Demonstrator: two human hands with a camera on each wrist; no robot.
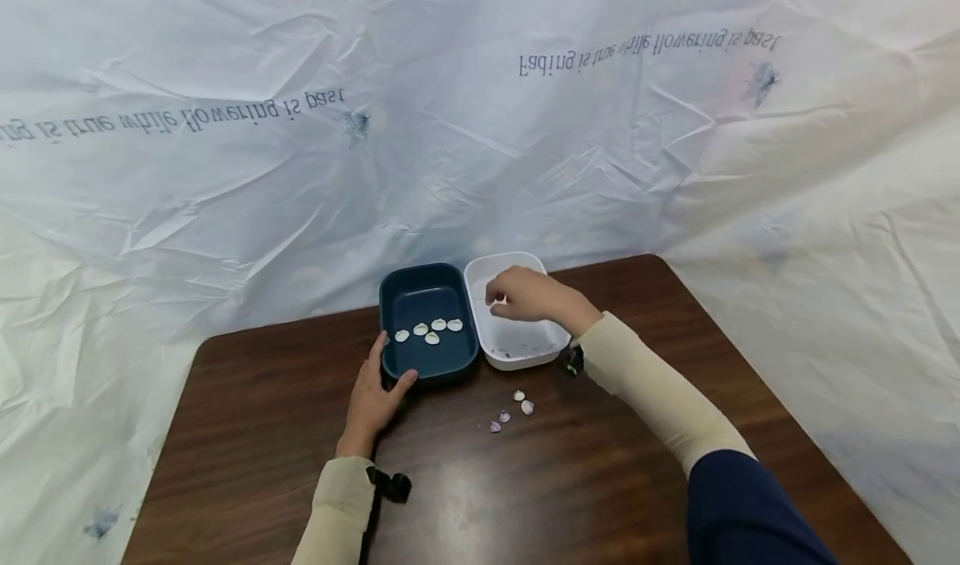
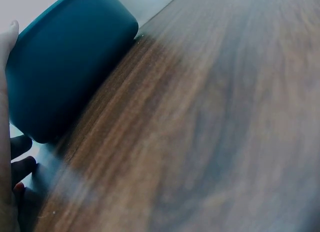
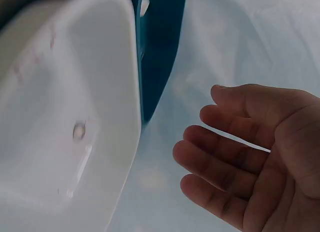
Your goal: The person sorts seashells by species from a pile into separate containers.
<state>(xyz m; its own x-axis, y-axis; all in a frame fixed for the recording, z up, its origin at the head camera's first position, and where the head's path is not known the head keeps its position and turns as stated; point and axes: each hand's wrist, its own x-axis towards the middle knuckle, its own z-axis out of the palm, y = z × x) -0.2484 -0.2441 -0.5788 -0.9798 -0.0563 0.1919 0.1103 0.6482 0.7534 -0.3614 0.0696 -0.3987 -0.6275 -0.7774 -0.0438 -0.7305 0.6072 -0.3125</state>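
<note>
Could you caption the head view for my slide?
Left hand holds blue tray; right hand over white tray.

You're facing a dark brown wood table [image 1: 615,473] w/ glossy top, rounded corners, light glare near its front edge. Behind & on both sides hangs a crinkled white plastic sheet [image 1: 225,132], printed w/ upside-down grey text & small blue flowers. Light's even, soft; no windows in view.
</note>
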